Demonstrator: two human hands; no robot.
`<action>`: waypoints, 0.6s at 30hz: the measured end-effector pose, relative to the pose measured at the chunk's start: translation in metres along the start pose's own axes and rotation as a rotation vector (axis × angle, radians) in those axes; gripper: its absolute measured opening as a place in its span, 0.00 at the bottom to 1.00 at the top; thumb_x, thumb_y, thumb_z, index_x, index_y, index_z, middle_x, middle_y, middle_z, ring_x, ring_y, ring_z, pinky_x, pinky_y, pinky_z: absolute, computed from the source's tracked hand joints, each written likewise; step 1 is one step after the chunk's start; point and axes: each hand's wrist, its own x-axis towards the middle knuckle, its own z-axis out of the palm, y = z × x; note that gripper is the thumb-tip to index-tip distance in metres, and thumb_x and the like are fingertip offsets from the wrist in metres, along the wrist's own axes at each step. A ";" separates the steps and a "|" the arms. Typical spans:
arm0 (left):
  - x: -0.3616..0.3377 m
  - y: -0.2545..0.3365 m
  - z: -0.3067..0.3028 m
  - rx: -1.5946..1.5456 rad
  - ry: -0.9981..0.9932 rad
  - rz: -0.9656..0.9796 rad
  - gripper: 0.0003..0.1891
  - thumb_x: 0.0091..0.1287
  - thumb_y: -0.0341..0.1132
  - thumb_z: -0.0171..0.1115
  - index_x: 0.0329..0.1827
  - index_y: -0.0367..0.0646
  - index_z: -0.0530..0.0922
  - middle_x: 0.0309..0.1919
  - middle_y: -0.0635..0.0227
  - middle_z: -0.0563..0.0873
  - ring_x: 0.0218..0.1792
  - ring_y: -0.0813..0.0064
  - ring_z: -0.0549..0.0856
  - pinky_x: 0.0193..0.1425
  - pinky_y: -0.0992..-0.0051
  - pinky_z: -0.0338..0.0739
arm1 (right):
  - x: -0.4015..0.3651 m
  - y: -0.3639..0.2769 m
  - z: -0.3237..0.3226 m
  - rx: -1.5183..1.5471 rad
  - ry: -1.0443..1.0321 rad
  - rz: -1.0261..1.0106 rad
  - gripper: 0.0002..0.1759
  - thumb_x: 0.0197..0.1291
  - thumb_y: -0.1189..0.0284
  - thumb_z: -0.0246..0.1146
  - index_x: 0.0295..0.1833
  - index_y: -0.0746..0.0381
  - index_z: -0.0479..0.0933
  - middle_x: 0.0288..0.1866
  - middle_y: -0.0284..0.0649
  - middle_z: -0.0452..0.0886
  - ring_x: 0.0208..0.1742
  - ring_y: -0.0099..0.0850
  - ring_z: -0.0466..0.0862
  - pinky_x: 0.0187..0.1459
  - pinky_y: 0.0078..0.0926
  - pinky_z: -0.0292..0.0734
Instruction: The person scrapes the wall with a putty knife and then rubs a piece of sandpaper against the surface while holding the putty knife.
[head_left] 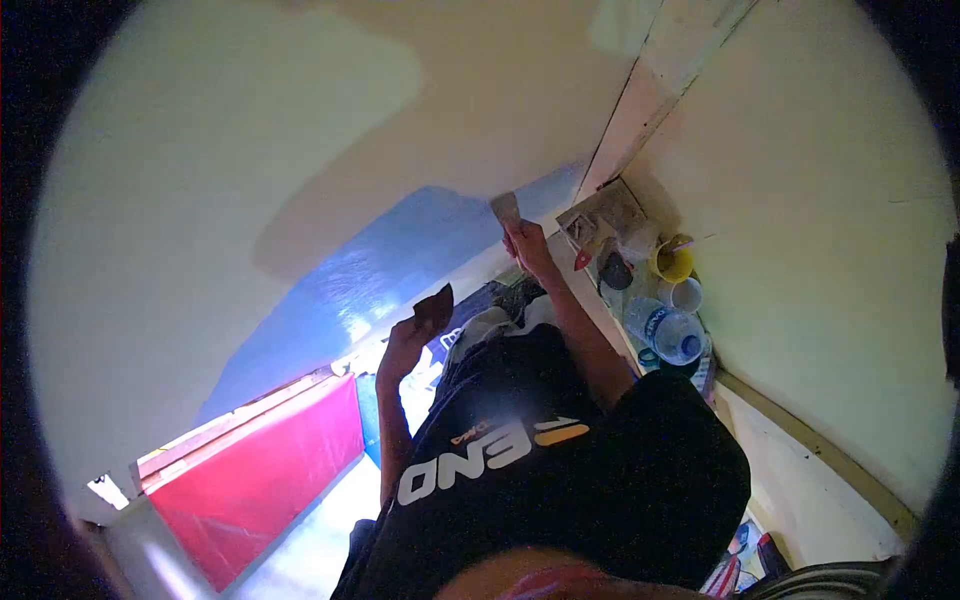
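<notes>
My right hand [532,248] is wrapped round the handle of a putty knife [506,209]. Its broad pale blade points up, close to the wall [430,225], where the white paint meets a blue, shiny area. Lower and to the left, my left hand [402,350] is closed on a dark brown flat piece [434,309] with an angular edge. What this piece is I cannot tell. The two hands are apart, both in front of my dark shirt.
A ledge on the right bears a grimy board [606,210], a yellow cup [672,260], a white cup [686,294] and a clear plastic bottle [664,330]. A red panel [265,480] stands lower left. A second wall [820,230] rises close on the right.
</notes>
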 end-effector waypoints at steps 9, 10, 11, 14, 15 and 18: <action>-0.022 -0.041 -0.009 -0.158 0.216 -0.129 0.19 0.75 0.43 0.57 0.43 0.30 0.81 0.30 0.67 0.83 0.34 0.79 0.76 0.37 0.69 0.73 | 0.008 0.006 0.003 0.052 0.042 0.095 0.25 0.72 0.52 0.60 0.28 0.59 0.72 0.18 0.30 0.71 0.15 0.17 0.66 0.17 0.21 0.59; -0.028 -0.025 -0.009 -0.153 0.197 -0.140 0.20 0.75 0.44 0.57 0.43 0.30 0.81 0.30 0.67 0.84 0.34 0.79 0.77 0.37 0.69 0.73 | 0.005 0.008 0.003 0.048 0.043 0.096 0.25 0.72 0.52 0.60 0.28 0.59 0.72 0.18 0.30 0.71 0.15 0.18 0.65 0.16 0.21 0.59; -0.035 -0.008 -0.010 -0.149 0.175 -0.151 0.20 0.75 0.45 0.57 0.44 0.30 0.81 0.30 0.67 0.84 0.34 0.79 0.78 0.37 0.69 0.74 | 0.001 0.010 0.004 0.065 0.036 0.101 0.24 0.72 0.53 0.60 0.28 0.59 0.72 0.18 0.30 0.71 0.15 0.18 0.65 0.17 0.21 0.58; -0.036 -0.004 -0.011 -0.047 0.137 -0.203 0.22 0.75 0.47 0.58 0.45 0.31 0.82 0.30 0.67 0.84 0.35 0.79 0.79 0.38 0.70 0.75 | 0.007 0.010 0.007 0.105 0.040 0.098 0.24 0.73 0.54 0.60 0.27 0.59 0.72 0.18 0.30 0.71 0.15 0.18 0.65 0.17 0.21 0.58; -0.033 -0.022 -0.008 -0.092 0.134 -0.204 0.23 0.75 0.48 0.58 0.45 0.31 0.82 0.30 0.68 0.84 0.34 0.79 0.79 0.37 0.71 0.75 | 0.011 -0.001 0.014 0.112 0.050 0.100 0.24 0.73 0.54 0.60 0.27 0.59 0.71 0.18 0.30 0.71 0.15 0.18 0.65 0.17 0.21 0.58; -0.030 -0.057 0.001 -0.153 0.128 -0.178 0.24 0.75 0.50 0.58 0.47 0.31 0.81 0.31 0.69 0.84 0.34 0.80 0.78 0.37 0.71 0.75 | 0.003 0.020 0.006 0.090 0.020 0.066 0.26 0.72 0.53 0.61 0.24 0.58 0.71 0.17 0.30 0.70 0.14 0.18 0.64 0.16 0.21 0.57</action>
